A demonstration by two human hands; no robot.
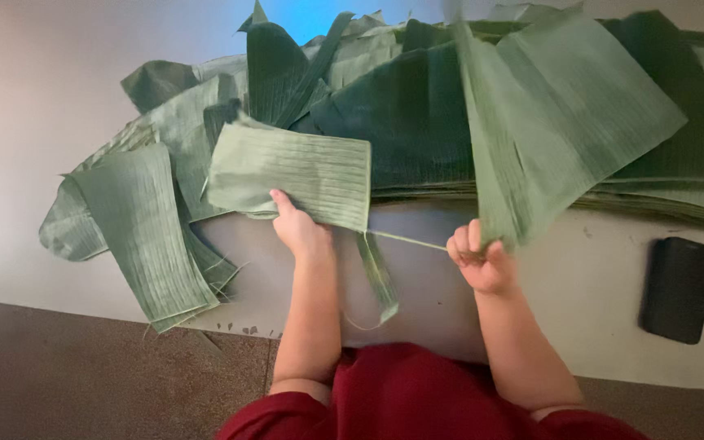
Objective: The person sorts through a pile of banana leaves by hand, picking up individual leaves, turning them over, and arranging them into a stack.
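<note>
Banana leaf piece [299, 171]: pale green, roughly rectangular, ribbed underside up; lies on the white sheet [442, 310] in front of me, left of centre, its far edge overlapping the leaf pile.
Left hand [299, 232]: mine, pressed on the near edge of that piece, thumb on top, fingers curled under; gripping it.
Right hand [482, 261]: mine, closed in a fist around the bottom of a big leaf sheet [564, 122], which stands up from my grip and fans out wide to the upper right; blurred.
Thin strand [405, 239]: pale fibre stretched between the rectangular piece's corner and my right fist.
Torn strip [378, 277]: narrow green strip hanging down from the piece, curling near my lap between my forearms.
Leaf pile [417, 122]: dark green stack across the far side of the sheet, many layers.
Loose leaves [136, 228]: lighter pieces spread to my left, one long one reaching the sheet's near edge.
Black phone [678, 289]: flat on the sheet, well right of my right hand.
Clothing [417, 399]: red, bottom centre.
Floor [83, 375]: brown carpet under the sheet's near edge.
</note>
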